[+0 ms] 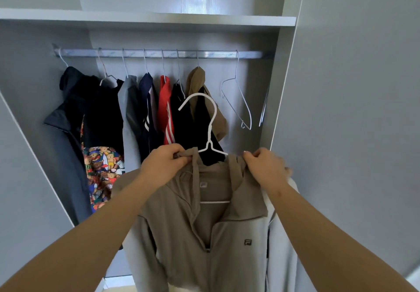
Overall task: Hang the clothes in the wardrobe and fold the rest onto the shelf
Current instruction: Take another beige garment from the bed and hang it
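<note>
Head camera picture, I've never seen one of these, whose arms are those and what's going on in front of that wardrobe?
There is no machine here. The camera sits on a person's head and looks forward and down, so the two bare arms are that person's own. The left hand and the right hand each grip the top of a beige zip-up hooded jacket. The jacket is on a white hanger whose hook is free, not yet on the rail. Several clothes hang on the rail, among them a teddy-bear print garment, with an empty wire hanger to their right. A shelf runs above the rail.
</note>
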